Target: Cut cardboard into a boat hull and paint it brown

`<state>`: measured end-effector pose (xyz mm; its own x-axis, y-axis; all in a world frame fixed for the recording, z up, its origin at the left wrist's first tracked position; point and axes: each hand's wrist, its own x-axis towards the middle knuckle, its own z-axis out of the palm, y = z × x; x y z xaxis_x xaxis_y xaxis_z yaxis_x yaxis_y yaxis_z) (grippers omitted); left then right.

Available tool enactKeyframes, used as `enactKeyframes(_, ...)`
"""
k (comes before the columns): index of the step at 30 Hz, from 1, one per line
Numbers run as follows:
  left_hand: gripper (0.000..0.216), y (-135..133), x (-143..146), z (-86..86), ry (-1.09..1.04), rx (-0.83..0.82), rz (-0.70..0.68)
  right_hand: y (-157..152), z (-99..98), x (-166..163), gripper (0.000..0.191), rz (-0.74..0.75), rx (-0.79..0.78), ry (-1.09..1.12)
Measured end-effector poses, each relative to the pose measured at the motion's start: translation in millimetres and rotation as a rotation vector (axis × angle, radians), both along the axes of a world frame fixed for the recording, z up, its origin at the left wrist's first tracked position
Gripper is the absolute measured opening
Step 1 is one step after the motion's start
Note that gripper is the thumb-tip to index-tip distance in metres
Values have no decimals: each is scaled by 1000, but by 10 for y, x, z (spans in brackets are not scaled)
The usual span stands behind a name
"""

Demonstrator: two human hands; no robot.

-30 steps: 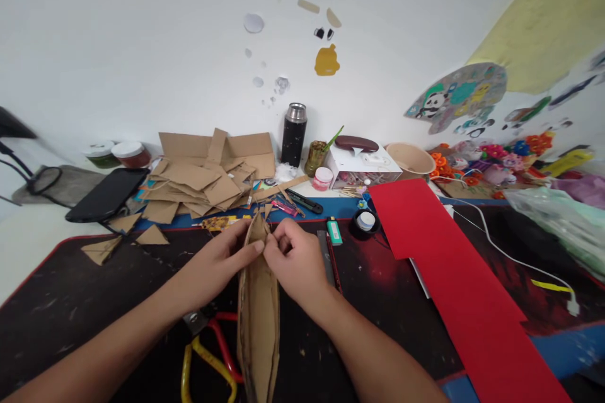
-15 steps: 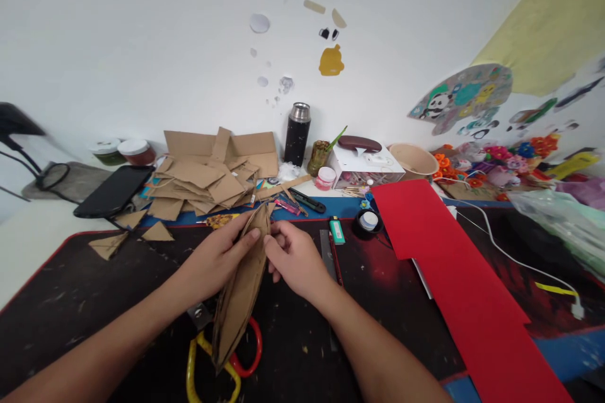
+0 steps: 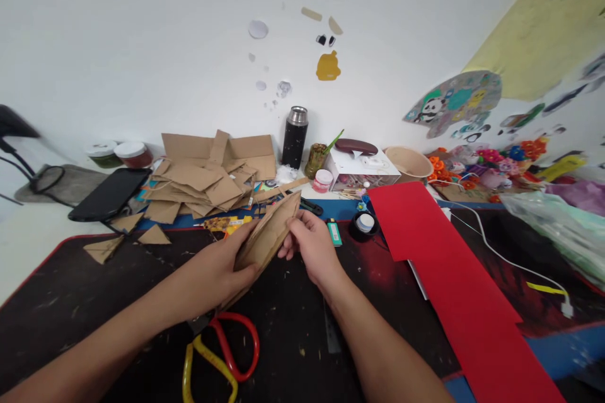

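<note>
You work at a table covered by a black mat (image 3: 392, 327). Red card (image 3: 444, 258) lies on your right; cardboard scraps (image 3: 189, 182) are heaped at the back. Your layered cardboard piece (image 3: 271, 236) is held tilted above the mat, upper tip to the right; its lower end is partly hidden. Scissors (image 3: 212, 359) lie just below, and that end could catch on their handles if lowered carelessly. Your left hand (image 3: 220, 271) has its fingers clamped on the piece, thumb inside; excess pressure there could crease the wall. Your right hand (image 3: 314, 249) has its fingers drawn together at the right edge; whether they pinch it, I cannot tell. An uneven pull there could part the layers.
</note>
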<state>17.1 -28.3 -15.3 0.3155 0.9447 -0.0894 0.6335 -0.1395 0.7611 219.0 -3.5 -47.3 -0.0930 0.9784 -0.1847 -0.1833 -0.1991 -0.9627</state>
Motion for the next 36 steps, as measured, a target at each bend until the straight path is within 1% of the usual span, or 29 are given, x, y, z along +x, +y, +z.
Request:
enactKeyframes(3,78,9,9,16,10,-14,-20,6,-15,-1,29,18,13,-8)
enactKeyframes(7,69,-1,19,14,2,-33,-58,-14,-29,-29,38,87,43,-33)
enactKeyframes(9,67,1,16,17,-7,-51,-85,-29,-32,-44,39,120,36,-29)
enactKeyframes(11,62,11,11,34,-25,-64,-93,-49,-41,-65,37,182,14,-15)
enactKeyframes(14,51,28,18,85,-20,-77,-74,-88,-74,-116,36,324,-37,-9)
enactKeyframes(16,51,32,31,120,1,-102,-69,-113,-105,-151,36,373,-64,-14)
enactKeyframes(20,60,27,47,120,25,-116,-61,-140,-153,-188,36,367,-63,-15)
enactKeyframes(24,56,34,34,41,24,-109,-59,-149,-177,-203,38,358,-69,-8)
enactKeyframes(27,54,47,18,4,-17,-80,-58,-145,-161,-204,42,334,-73,10)
enactKeyframes(30,66,59,-7,0,-87,-48,-39,-130,-108,-185,45,275,-56,47)
enactKeyframes(32,78,63,-25,-4,-104,-34,-28,-120,-75,-170,47,234,-39,66)
enactKeyframes(33,81,64,-30,-8,-102,-32,-26,-116,-65,-165,47,219,-32,70)
enactKeyframes(36,76,71,-26,-27,-101,-26,-18,-108,-64,-160,49,189,-35,74)
